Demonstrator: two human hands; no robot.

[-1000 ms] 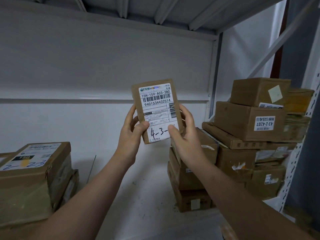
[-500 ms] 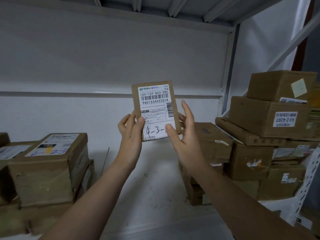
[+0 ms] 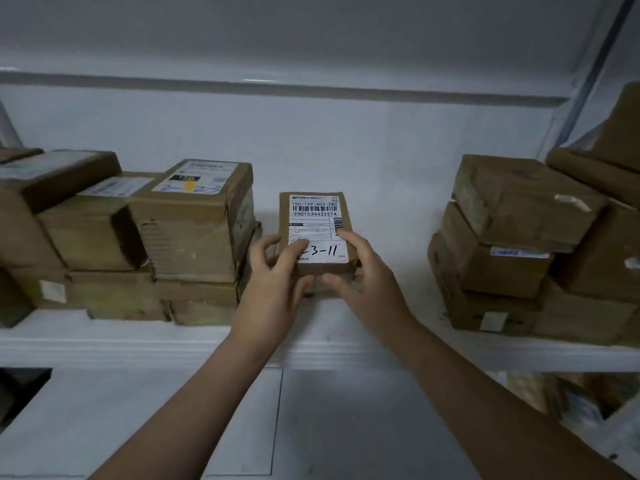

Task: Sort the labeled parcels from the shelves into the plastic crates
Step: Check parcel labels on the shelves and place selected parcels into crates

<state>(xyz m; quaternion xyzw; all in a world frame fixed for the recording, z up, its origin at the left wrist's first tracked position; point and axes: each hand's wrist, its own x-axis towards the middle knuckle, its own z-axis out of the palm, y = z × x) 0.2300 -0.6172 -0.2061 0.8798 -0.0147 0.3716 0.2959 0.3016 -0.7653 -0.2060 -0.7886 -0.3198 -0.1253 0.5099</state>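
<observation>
- Shelf (image 3: 104,344) w/ box stacks (image 3: 187,220) L & R is framing the gap.
- Small parcel (image 3: 317,230) is sitting btwn stacks, held label-up over the shelf.
- Left hand (image 3: 273,282) & right hand (image 3: 363,275) are gripping its near end.
- Prob. light, stiff cardboard; long edges are looking like the best hold.

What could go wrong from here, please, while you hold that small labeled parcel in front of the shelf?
1. Both hands, left hand and right hand, grip only the near end of the small parcel, so it might tip or slip.
2. The left thumb hides the first handwritten character on the label, so the code could be misread.
3. No crate is in view, so it may be missorted.
</observation>
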